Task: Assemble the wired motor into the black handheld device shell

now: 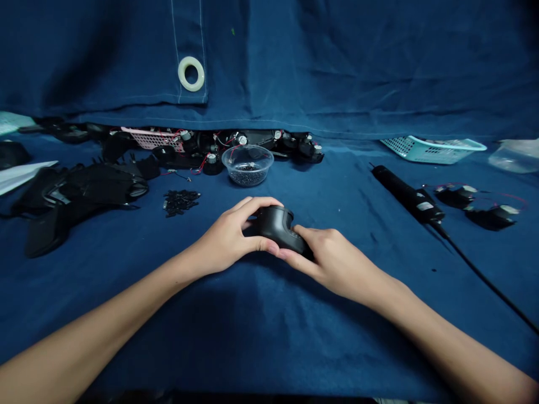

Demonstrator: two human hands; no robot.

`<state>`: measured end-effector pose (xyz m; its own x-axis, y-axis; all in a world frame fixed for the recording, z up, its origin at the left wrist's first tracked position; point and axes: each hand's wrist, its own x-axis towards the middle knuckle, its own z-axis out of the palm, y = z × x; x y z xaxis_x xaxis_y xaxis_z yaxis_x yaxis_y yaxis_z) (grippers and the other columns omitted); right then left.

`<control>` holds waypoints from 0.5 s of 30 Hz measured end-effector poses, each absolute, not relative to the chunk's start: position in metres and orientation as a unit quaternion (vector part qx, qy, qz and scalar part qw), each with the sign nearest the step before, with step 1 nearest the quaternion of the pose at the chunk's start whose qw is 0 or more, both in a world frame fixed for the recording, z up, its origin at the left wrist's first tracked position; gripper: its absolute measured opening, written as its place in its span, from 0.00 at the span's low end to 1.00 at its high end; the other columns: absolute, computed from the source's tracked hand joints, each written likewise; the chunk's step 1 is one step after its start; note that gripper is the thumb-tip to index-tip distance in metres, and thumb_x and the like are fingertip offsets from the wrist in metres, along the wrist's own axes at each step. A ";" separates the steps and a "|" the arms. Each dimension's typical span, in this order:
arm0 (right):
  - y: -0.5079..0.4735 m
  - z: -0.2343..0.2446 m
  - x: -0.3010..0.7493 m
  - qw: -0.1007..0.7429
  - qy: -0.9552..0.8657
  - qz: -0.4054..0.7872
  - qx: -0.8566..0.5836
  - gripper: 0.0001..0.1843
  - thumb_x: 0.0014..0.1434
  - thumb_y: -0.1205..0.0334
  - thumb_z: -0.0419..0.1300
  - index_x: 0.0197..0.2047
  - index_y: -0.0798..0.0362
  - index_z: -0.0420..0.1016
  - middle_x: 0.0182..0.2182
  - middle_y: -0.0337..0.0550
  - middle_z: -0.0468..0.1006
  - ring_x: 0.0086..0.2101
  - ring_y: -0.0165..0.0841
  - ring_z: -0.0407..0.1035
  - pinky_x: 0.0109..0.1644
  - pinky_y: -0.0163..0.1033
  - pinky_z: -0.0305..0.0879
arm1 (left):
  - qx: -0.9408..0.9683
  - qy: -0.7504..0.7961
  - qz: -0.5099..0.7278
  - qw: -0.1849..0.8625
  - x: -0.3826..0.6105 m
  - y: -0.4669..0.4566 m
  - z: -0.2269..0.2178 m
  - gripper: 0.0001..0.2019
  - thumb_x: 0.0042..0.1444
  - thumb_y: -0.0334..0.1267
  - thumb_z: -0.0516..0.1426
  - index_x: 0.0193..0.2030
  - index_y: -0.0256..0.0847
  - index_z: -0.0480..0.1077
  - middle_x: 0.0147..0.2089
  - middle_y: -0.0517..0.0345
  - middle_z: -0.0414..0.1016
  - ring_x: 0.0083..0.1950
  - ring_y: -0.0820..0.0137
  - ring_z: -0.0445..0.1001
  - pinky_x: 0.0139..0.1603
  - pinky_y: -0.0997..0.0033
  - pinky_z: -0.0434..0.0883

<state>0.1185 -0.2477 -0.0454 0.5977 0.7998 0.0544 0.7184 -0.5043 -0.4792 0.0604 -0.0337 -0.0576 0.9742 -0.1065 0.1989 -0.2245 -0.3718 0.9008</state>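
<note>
Between my two hands is a curved black plastic housing (275,225), held a little above the blue cloth. My left hand (229,238) is closed around its left end, fingers over the top and thumb along the near side. On the right end, my right hand (332,255) grips it with the thumb and fingers; part of the housing is hidden behind that hand. Beyond it stands a clear plastic bowl (247,165) with many tiny dark pieces in its bottom. A small pile of black parts (181,202) lies to the left of the bowl.
A black electric screwdriver (406,193) with its cable lies at right, beside wired black parts (475,207). Black pieces (80,193) are heaped at left. Along the hanging blue curtain (269,67) sit a pink basket (154,138), motor assemblies (213,160) and a turquoise basket (433,150).
</note>
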 end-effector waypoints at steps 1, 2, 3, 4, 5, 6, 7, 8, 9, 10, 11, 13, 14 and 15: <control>-0.248 -0.045 0.118 0.231 -0.440 0.092 -0.863 0.24 0.66 0.38 0.50 0.37 0.52 0.69 0.29 0.43 0.76 0.26 0.33 0.68 0.31 0.37 0.56 | 0.824 -0.099 0.054 0.555 0.060 -0.035 -0.057 0.27 0.49 0.45 0.68 0.56 0.54 0.69 0.62 0.58 0.67 0.65 0.61 0.66 0.63 0.60 0.71; -0.248 -0.045 0.119 0.234 -0.437 0.099 -0.863 0.24 0.66 0.38 0.50 0.38 0.52 0.69 0.29 0.43 0.76 0.26 0.33 0.68 0.31 0.37 0.56 | 0.822 -0.099 0.054 0.558 0.060 -0.036 -0.058 0.27 0.49 0.45 0.68 0.56 0.53 0.69 0.62 0.57 0.67 0.65 0.61 0.66 0.63 0.59 0.71; -0.248 -0.044 0.119 0.244 -0.432 0.105 -0.862 0.25 0.66 0.38 0.51 0.38 0.52 0.69 0.29 0.43 0.76 0.26 0.33 0.69 0.31 0.37 0.56 | 0.819 -0.099 0.055 0.562 0.060 -0.036 -0.058 0.27 0.50 0.45 0.68 0.57 0.53 0.69 0.62 0.56 0.67 0.65 0.61 0.66 0.64 0.59 0.70; -0.247 -0.044 0.120 0.261 -0.425 0.111 -0.860 0.24 0.65 0.38 0.51 0.39 0.52 0.70 0.30 0.42 0.77 0.26 0.33 0.69 0.31 0.37 0.56 | 0.815 -0.098 0.059 0.568 0.061 -0.037 -0.059 0.28 0.50 0.45 0.68 0.58 0.53 0.68 0.63 0.55 0.66 0.66 0.61 0.66 0.65 0.58 0.70; -0.246 -0.043 0.120 0.288 -0.414 0.118 -0.856 0.24 0.65 0.38 0.52 0.39 0.52 0.71 0.29 0.41 0.77 0.26 0.32 0.69 0.31 0.37 0.57 | 0.807 -0.095 0.066 0.579 0.062 -0.037 -0.060 0.30 0.52 0.45 0.67 0.61 0.53 0.66 0.65 0.54 0.65 0.66 0.60 0.66 0.65 0.57 0.70; -0.244 -0.042 0.122 0.325 -0.396 0.129 -0.849 0.24 0.65 0.38 0.53 0.38 0.52 0.72 0.29 0.41 0.76 0.27 0.32 0.69 0.31 0.37 0.58 | 0.796 -0.090 0.077 0.593 0.062 -0.037 -0.062 0.32 0.53 0.46 0.66 0.64 0.54 0.62 0.66 0.52 0.63 0.67 0.60 0.66 0.65 0.56 0.70; -0.242 -0.042 0.123 0.375 -0.370 0.143 -0.838 0.24 0.64 0.38 0.54 0.37 0.52 0.73 0.29 0.40 0.76 0.28 0.32 0.69 0.32 0.37 0.59 | 0.788 -0.086 0.095 0.602 0.063 -0.037 -0.064 0.35 0.55 0.47 0.65 0.67 0.55 0.58 0.69 0.51 0.60 0.67 0.60 0.66 0.66 0.55 0.69; -0.240 -0.042 0.125 0.437 -0.338 0.164 -0.817 0.24 0.64 0.37 0.54 0.37 0.52 0.74 0.30 0.41 0.77 0.29 0.33 0.70 0.32 0.37 0.62 | 0.787 -0.085 0.119 0.599 0.064 -0.037 -0.066 0.38 0.55 0.48 0.64 0.70 0.56 0.53 0.71 0.49 0.56 0.68 0.59 0.65 0.66 0.54 0.69; -0.238 -0.042 0.126 0.504 -0.298 0.195 -0.787 0.26 0.63 0.36 0.53 0.39 0.52 0.75 0.32 0.42 0.78 0.31 0.34 0.72 0.34 0.37 0.65 | 0.801 -0.092 0.150 0.572 0.064 -0.037 -0.068 0.41 0.55 0.49 0.64 0.71 0.56 0.49 0.72 0.48 0.53 0.69 0.58 0.63 0.68 0.53 0.67; -0.236 -0.043 0.127 0.571 -0.257 0.232 -0.744 0.27 0.64 0.36 0.52 0.41 0.52 0.75 0.35 0.44 0.80 0.35 0.36 0.74 0.36 0.38 0.68 | 0.826 -0.108 0.180 0.523 0.063 -0.038 -0.070 0.44 0.54 0.50 0.65 0.72 0.56 0.46 0.73 0.47 0.50 0.71 0.57 0.60 0.70 0.51 0.64; -0.235 -0.044 0.128 0.630 -0.220 0.269 -0.695 0.28 0.64 0.35 0.51 0.45 0.52 0.75 0.39 0.45 0.80 0.38 0.37 0.75 0.39 0.39 0.71 | 0.855 -0.137 0.204 0.457 0.063 -0.038 -0.072 0.47 0.52 0.51 0.66 0.73 0.55 0.45 0.73 0.45 0.49 0.73 0.55 0.57 0.72 0.48 0.61; -0.231 -0.048 0.129 0.705 -0.168 0.326 -0.607 0.29 0.65 0.37 0.50 0.53 0.51 0.73 0.46 0.48 0.80 0.44 0.38 0.75 0.44 0.42 0.74 | 0.897 -0.209 0.228 0.316 0.061 -0.041 -0.074 0.50 0.48 0.54 0.66 0.73 0.51 0.45 0.73 0.41 0.49 0.75 0.51 0.52 0.73 0.43 0.57; -0.230 -0.050 0.129 0.723 -0.151 0.342 -0.581 0.28 0.66 0.38 0.51 0.56 0.51 0.71 0.48 0.48 0.80 0.46 0.38 0.75 0.45 0.42 0.75 | 0.906 -0.239 0.231 0.260 0.061 -0.042 -0.074 0.49 0.49 0.55 0.65 0.73 0.48 0.47 0.73 0.39 0.50 0.75 0.49 0.51 0.73 0.41 0.57; -0.229 -0.051 0.129 0.732 -0.139 0.353 -0.566 0.28 0.66 0.40 0.51 0.58 0.51 0.70 0.49 0.49 0.79 0.46 0.38 0.75 0.46 0.42 0.75 | 0.910 -0.261 0.235 0.219 0.060 -0.043 -0.074 0.45 0.52 0.54 0.64 0.72 0.46 0.50 0.72 0.37 0.51 0.75 0.49 0.51 0.72 0.39 0.57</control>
<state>0.1286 -0.2285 -0.0506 0.7124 0.6741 -0.1948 -0.3585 0.1110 -0.9269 0.0600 -0.0432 -0.0743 0.7531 -0.3729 0.5420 -0.5784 -0.7678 0.2754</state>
